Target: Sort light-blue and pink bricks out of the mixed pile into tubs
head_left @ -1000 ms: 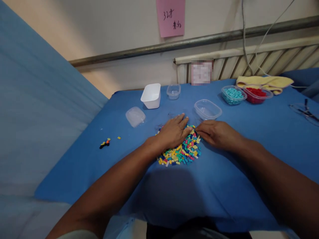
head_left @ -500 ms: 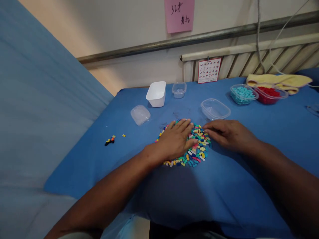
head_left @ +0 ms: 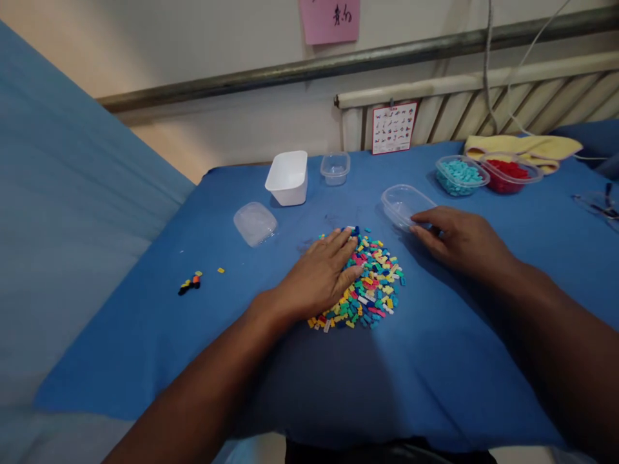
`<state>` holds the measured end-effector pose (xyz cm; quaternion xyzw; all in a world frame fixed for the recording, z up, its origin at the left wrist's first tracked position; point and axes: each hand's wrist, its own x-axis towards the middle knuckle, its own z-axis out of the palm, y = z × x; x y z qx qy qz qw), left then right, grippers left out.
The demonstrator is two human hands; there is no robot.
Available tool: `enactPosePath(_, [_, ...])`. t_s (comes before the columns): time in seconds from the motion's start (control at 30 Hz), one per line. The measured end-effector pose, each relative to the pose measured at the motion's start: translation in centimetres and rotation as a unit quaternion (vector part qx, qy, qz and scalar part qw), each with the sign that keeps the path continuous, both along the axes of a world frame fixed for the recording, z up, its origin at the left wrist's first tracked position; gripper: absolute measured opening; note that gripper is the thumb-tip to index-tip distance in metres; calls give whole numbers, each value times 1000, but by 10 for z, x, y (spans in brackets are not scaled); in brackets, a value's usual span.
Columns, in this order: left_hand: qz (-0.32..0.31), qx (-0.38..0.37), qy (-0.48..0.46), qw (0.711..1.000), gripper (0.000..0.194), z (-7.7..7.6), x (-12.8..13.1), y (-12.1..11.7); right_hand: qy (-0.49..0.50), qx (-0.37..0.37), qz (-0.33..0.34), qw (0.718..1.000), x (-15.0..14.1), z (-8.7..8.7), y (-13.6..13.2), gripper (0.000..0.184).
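A flat, round pile of small multicoloured building bricks (head_left: 374, 290) lies on the blue cloth in front of me. My left hand (head_left: 324, 274) rests palm down on the pile's left part, fingers stretched out, hiding the bricks beneath it. At the near right rim of a clear plastic container (head_left: 403, 203) is my right hand (head_left: 457, 238). Its thumb and forefinger are close together in a pinch and the other fingers are curled. Whatever sits between those fingertips is too small to make out. The container's visible part shows no bricks.
Behind the pile stand a white tub (head_left: 289, 180) and a small clear container (head_left: 335, 169). A clear lid (head_left: 255, 223) lies left of them. Black, yellow and orange bricks (head_left: 191, 283) sit far left. Containers of turquoise bricks (head_left: 459, 174) and red bricks (head_left: 507, 175) stand right, by a yellow cloth (head_left: 527, 149).
My right hand has moved from the pile's right edge up and over to the clear container. My left hand stays flat on the pile. The whole view has shifted slightly.
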<state>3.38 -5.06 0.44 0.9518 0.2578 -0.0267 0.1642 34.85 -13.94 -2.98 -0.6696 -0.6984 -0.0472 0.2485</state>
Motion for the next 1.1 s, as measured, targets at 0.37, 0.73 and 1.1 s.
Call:
enactPosePath(0.37, [-32, 54, 35, 997, 69, -2, 2, -4, -53, -27, -23, 998, 14, 17, -11, 42])
enactPosePath(0.73, [82, 35, -6, 996, 74, -17, -23, 42, 14, -56, 269, 961, -75, 3, -14, 56])
enactPosePath(1.1, [108, 76, -57, 990, 63, -17, -25, 40, -4, -197, 366, 909, -105, 21, -40, 76])
